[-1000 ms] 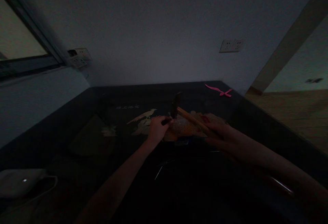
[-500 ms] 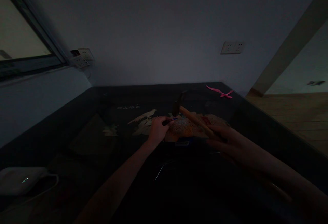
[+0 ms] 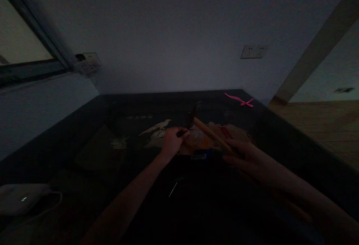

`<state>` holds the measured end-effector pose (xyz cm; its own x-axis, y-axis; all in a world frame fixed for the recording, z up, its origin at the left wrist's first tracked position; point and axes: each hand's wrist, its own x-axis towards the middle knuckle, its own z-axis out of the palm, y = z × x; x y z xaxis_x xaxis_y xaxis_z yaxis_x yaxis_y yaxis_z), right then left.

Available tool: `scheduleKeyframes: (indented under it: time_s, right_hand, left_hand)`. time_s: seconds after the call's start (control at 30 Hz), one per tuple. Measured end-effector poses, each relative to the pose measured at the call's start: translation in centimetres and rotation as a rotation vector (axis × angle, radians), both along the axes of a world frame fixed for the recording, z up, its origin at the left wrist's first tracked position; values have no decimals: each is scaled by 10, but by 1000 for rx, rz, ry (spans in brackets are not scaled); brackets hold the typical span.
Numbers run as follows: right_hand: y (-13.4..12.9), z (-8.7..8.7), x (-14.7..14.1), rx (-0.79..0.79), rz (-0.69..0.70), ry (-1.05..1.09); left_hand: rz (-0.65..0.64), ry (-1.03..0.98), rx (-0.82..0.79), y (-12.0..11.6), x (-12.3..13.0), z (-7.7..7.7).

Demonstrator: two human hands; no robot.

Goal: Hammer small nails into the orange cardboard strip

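- The hammer (image 3: 209, 131) is held in the right hand (image 3: 245, 155), with the fingers wrapped around the wooden handle; it's tilted, and its dark head is hung just beside the left fingertips. Whether anything is touched by it can't be told, it's pretty dim in here.
- The left hand (image 3: 171, 140) is set down low, with thumb and fingers held near each other. Whether something small is pinched there or they're just curled honestly can't be told.
- Below the hammer, a speckled orange-brown patch (image 3: 198, 140) can be seen, with a blue-and-white label (image 3: 199, 156) at its near edge.
- All of that is laid out on a dark, shiny tabletop (image 3: 134, 105), where a pale bird figure (image 3: 157, 126) and some light lettering (image 3: 139, 117) are shown left of the hammer.
- A pink ribbon (image 3: 245, 103) is left near the far right corner.
- A white device (image 3: 22, 199) with a cable is placed at the near left.
- Behind the table, a socket plate (image 3: 254, 51) is fitted on the pale wall (image 3: 174, 43).
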<state>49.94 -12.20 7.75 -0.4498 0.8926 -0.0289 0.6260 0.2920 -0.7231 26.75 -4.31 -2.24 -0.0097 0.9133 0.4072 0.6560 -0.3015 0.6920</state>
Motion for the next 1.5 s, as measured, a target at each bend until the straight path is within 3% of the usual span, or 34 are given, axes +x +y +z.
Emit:
scheduleKeyframes:
  time_s: [0.2, 0.43, 0.57, 0.83, 1.07, 1.3, 1.5]
  right_hand:
    - [3, -2, -2, -65, 36, -58]
    - [1, 0, -2, -19, -5, -27]
    - [2, -7, 0, -64, -6, 42]
    - [-14, -31, 21, -220, -255, 323]
    - [-15, -57, 33, -211, -351, 510]
    - [-17, -61, 41, -274, -383, 540]
    - [-16, -63, 40, -319, -366, 559]
  left_hand:
    - [20, 27, -40, -1, 0, 4]
    - [-17, 73, -72, -5, -1, 12]
    - [-31, 74, -54, -4, -2, 13]
    - [-94, 90, 5, -4, -3, 10]
    - [-87, 43, 25, -8, -5, 18]
    - [-83, -26, -19, -10, -10, 33]
    - [-103, 35, -23, -8, -8, 28]
